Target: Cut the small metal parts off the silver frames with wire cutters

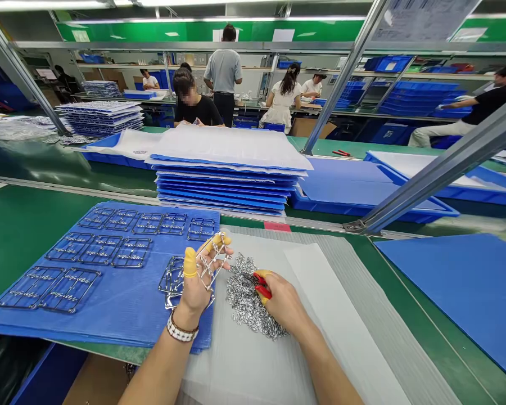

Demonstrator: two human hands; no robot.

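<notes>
My left hand (199, 284), with yellow finger covers, grips a shiny metal wire frame (213, 260) tilted above the blue sheet. Red-handled pliers (263, 285) are in my right hand (284, 301), their jaws reaching into a heap of small silver metal links (251, 306). The heap lies on white foam sheeting. Just left of and beneath my left hand, more metal frames (171, 275) overlap on the blue sheet (130, 306). Rows of similar frames (132, 252) lie flat farther left. Whether the pliers' tips hold a link is too small to tell.
A tall stack of blue and white sheets (227, 185) stands behind the work area. Blue trays (371, 197) sit beyond a slanted metal post (438, 163). White foam (341, 337) covers the bench in front; a blue sheet (459, 287) lies right. Several people work at benches farther back.
</notes>
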